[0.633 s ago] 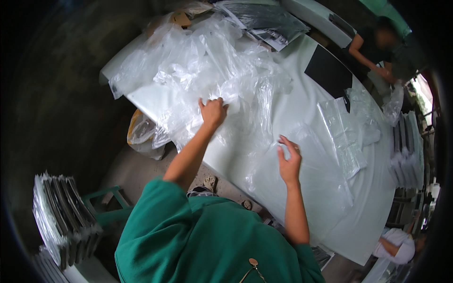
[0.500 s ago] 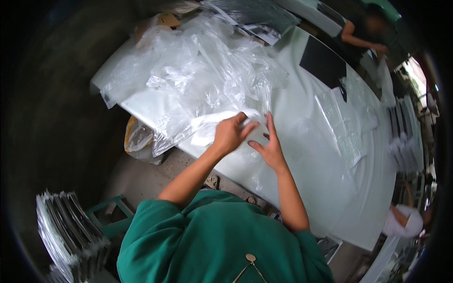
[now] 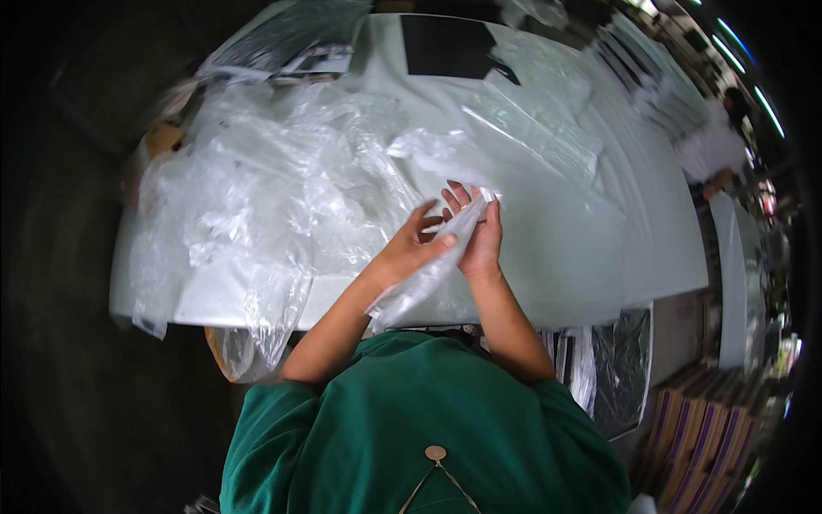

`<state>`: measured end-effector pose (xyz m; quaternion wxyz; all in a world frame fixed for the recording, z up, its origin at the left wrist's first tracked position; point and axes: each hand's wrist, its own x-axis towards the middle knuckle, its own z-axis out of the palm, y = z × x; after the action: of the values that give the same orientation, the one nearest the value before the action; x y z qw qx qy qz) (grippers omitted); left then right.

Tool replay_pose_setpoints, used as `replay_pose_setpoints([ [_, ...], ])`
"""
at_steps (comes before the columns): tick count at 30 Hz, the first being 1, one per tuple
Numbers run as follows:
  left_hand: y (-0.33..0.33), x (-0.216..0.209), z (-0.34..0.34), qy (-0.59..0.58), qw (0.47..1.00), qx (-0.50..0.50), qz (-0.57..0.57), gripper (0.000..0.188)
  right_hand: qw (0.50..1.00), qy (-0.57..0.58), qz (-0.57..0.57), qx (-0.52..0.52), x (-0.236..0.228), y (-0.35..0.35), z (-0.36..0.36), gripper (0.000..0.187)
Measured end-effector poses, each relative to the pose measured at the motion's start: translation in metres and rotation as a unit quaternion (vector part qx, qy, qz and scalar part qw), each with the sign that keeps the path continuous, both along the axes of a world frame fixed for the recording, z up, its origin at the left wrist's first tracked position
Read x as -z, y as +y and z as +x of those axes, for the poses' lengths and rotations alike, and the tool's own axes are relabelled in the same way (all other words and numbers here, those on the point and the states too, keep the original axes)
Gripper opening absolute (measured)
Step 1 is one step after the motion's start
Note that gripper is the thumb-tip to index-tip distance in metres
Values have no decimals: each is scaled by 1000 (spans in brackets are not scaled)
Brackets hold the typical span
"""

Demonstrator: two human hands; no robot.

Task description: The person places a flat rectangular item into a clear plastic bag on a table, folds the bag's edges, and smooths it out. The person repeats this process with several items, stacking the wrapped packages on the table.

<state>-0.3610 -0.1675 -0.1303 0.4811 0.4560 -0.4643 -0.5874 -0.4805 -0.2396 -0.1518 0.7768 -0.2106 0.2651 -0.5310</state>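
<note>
A narrow, gathered strip of clear plastic film (image 3: 424, 278) slants between my hands, its lower end hanging near my green shirt. My right hand (image 3: 484, 242) is palm up and holds the strip's upper end at the thumb, other fingers spread. Close on the left, my left hand (image 3: 411, 248) has its fingers curved and apart, with the thumb against the film. Just beyond my fingers lies a crumpled piece of plastic (image 3: 441, 152). A large heap of loose clear plastic (image 3: 274, 171) covers the table's left side.
The pale-covered table (image 3: 565, 265) curves around me. A black sheet (image 3: 445, 47) and flat clear plastic (image 3: 539, 128) lie at its far side. Wrapped dark panels (image 3: 282, 38) rest far left. Stacked cartons (image 3: 698, 433) stand at lower right; another person (image 3: 715, 141) is at far right.
My view has turned to the right. My right hand has rolled palm up, and the white bunched plastic between my hands now shows as a long strip trailing toward me.
</note>
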Motion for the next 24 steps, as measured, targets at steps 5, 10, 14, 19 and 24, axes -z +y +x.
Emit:
replay_pose_setpoints([
  [5, -26, 0, -3, -32, 999, -11, 21, 24, 971, -237, 10, 37, 26, -8, -58, 27],
  [10, -42, 4, 31, -18, 999, -15, 39, 29, 859, -501, -107, -22, 36, -38, -126, 25],
  [14, -40, 8, 36, -3, 997, -43, 72, 27, 943, -320, 20, 91, 13, -39, -127, 33],
  [19, -25, 22, -18, -36, 998, -58, 1, 37, 990, 34, -111, -81, 49, -9, -72, 30],
  [24, -30, 21, 35, -73, 979, -189, -8, 13, 961, 266, -61, -45, -4, -10, -99, 20],
])
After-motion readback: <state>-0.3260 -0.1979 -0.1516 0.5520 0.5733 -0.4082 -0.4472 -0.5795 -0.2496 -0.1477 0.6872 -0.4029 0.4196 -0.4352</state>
